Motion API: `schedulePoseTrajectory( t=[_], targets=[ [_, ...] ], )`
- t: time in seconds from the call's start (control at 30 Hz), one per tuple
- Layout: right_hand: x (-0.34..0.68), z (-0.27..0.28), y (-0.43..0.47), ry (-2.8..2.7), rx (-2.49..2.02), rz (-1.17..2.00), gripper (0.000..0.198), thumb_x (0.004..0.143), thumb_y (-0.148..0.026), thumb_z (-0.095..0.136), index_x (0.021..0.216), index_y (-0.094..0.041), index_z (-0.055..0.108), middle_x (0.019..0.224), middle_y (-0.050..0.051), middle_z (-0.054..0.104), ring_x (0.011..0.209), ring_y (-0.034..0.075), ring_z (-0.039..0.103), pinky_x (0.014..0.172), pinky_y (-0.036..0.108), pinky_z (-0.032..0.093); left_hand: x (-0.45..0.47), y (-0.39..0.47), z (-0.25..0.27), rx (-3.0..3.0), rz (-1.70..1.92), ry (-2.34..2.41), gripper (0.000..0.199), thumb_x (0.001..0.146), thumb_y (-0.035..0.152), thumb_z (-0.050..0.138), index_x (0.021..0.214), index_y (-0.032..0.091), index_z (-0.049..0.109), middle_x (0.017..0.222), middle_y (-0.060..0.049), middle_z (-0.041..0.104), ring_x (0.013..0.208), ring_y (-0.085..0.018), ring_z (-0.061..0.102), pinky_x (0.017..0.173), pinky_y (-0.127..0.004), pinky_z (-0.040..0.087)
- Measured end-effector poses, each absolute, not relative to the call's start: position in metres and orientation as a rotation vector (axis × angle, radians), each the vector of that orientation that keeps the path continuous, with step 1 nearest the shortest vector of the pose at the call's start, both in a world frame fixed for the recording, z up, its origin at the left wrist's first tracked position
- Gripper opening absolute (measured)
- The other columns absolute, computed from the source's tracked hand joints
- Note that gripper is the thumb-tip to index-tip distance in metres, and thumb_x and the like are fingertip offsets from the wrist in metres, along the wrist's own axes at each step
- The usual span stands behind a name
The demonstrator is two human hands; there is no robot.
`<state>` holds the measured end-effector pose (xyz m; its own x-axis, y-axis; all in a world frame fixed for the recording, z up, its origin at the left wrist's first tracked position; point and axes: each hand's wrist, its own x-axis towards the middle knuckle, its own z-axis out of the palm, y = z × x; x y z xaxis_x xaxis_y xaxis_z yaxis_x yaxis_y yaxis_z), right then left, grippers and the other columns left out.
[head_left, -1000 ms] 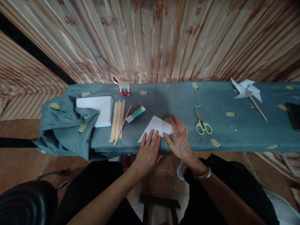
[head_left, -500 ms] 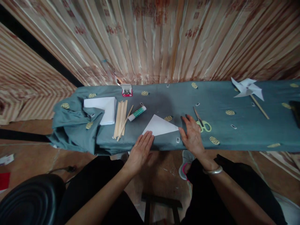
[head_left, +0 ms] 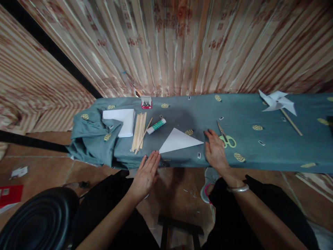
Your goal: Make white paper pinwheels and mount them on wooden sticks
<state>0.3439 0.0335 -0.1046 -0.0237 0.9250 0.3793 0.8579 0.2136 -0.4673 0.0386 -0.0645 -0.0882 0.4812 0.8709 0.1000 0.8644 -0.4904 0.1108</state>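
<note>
A white sheet of paper folded into a triangle (head_left: 179, 140) lies flat on the green cloth, between my two hands. My left hand (head_left: 146, 173) is at its lower left corner, fingers stretched out and holding nothing; whether the fingertips touch the paper I cannot tell. Just beyond the right tip of the paper rests my right hand (head_left: 215, 150), fingers extended on the cloth and nothing in its grasp. Directly right of that hand are scissors (head_left: 227, 140) with pale green handles. A glue stick (head_left: 156, 126) lies above the paper's left side.
Left of the glue stick are several wooden sticks (head_left: 139, 132) and a stack of white paper (head_left: 127, 125). A small red box of metal pins (head_left: 146, 103) stands near the back edge. Far right lies a paper pinwheel (head_left: 278, 101) on a stick. A curtain (head_left: 177, 48) hangs behind the cloth-covered table (head_left: 281, 152).
My left hand has slid off the paper's lower edge, left and toward me. My right hand has stayed beside the right tip. The whole view has shifted slightly.
</note>
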Motion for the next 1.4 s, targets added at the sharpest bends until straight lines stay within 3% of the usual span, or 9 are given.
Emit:
schedulePoseTrajectory(
  t=[0.27, 0.43, 0.6, 0.7, 0.87, 1.07, 1.23, 1.4],
  targets=[
    [0.331, -0.081, 0.039, -1.964, -1.549, 0.280, 0.052, 0.095, -0.044, 0.040, 0.132, -0.010, 0.054, 0.126, 0.019, 0.064, 0.114, 0.031, 0.061, 0.098, 0.048, 0.048, 0.041, -0.065, -0.091, 2.665, 0.263, 1.580, 0.071, 0.088, 0.013, 0.046, 0.152, 0.010, 0.015, 0.156, -0.019, 0.030, 0.148, -0.027, 0.021, 0.117, -0.052, 0.025],
    [0.332, -0.077, 0.047, -1.764, -1.651, 0.555, 0.047, 0.081, -0.050, 0.061, 0.115, -0.017, 0.067, 0.102, 0.012, 0.074, 0.076, 0.026, 0.070, 0.075, 0.044, 0.056, 0.043, -0.064, -0.089, 2.617, 0.309, 1.584, 0.068, 0.089, 0.016, 0.045, 0.152, 0.011, 0.018, 0.155, -0.019, 0.032, 0.147, -0.027, 0.021, 0.117, -0.052, 0.026],
    [0.341, -0.080, 0.050, -1.322, -1.527, 1.166, 0.045, 0.061, -0.047, 0.078, 0.095, -0.018, 0.072, 0.075, 0.004, 0.073, 0.058, 0.017, 0.063, 0.056, 0.032, 0.053, 0.047, -0.063, -0.081, 2.534, 0.377, 1.581, 0.070, 0.089, 0.014, 0.045, 0.153, 0.014, 0.014, 0.156, -0.020, 0.030, 0.147, -0.029, 0.022, 0.116, -0.057, 0.025],
    [0.344, -0.072, 0.048, -1.023, -1.445, 1.375, 0.043, 0.053, -0.041, 0.085, 0.087, -0.018, 0.072, 0.062, -0.001, 0.068, 0.053, 0.013, 0.060, 0.046, 0.024, 0.046, 0.053, -0.061, -0.069, 2.472, 0.553, 1.565, 0.064, 0.092, 0.014, 0.045, 0.151, 0.017, 0.021, 0.156, -0.019, 0.032, 0.147, -0.029, 0.022, 0.116, -0.059, 0.023],
    [0.343, -0.051, 0.044, -0.684, -1.311, 1.404, 0.037, 0.047, -0.031, 0.089, 0.079, -0.020, 0.073, 0.070, 0.000, 0.072, 0.056, 0.011, 0.064, 0.046, 0.020, 0.048, 0.083, -0.043, -0.051, 1.873, 0.882, 1.355, 0.042, 0.090, 0.028, 0.056, 0.131, 0.019, 0.055, 0.140, -0.015, 0.054, 0.133, -0.027, 0.047, 0.112, -0.050, 0.037],
    [0.326, -0.044, 0.036, -0.612, -1.179, 1.498, 0.032, 0.052, -0.030, 0.089, 0.077, -0.022, 0.070, 0.073, -0.001, 0.072, 0.062, 0.014, 0.068, 0.048, 0.021, 0.051, 0.134, 0.009, -0.036, 0.600, 1.095, 1.030, 0.051, 0.073, 0.037, 0.077, 0.117, 0.014, 0.064, 0.121, -0.014, 0.067, 0.114, -0.024, 0.061, 0.102, -0.041, 0.044],
    [0.309, -0.047, 0.025, -0.666, -1.177, 1.665, 0.032, 0.052, -0.035, 0.089, 0.074, -0.020, 0.070, 0.071, -0.001, 0.072, 0.065, 0.014, 0.068, 0.061, 0.024, 0.055, 0.145, 0.036, -0.034, 0.461, 1.180, 0.954, 0.036, 0.059, 0.038, 0.086, 0.080, 0.013, 0.072, 0.084, -0.004, 0.072, 0.077, -0.013, 0.064, 0.076, -0.026, 0.049],
    [0.308, -0.042, 0.027, -0.850, -1.170, 1.638, 0.037, 0.057, -0.039, 0.087, 0.086, -0.020, 0.073, 0.085, 0.002, 0.077, 0.073, 0.016, 0.069, 0.073, 0.029, 0.054, 0.148, 0.036, -0.039, 0.608, 1.117, 1.025, 0.039, 0.053, 0.044, 0.087, 0.072, 0.013, 0.074, 0.072, -0.004, 0.072, 0.065, -0.012, 0.060, 0.066, -0.025, 0.046]
  ],
)
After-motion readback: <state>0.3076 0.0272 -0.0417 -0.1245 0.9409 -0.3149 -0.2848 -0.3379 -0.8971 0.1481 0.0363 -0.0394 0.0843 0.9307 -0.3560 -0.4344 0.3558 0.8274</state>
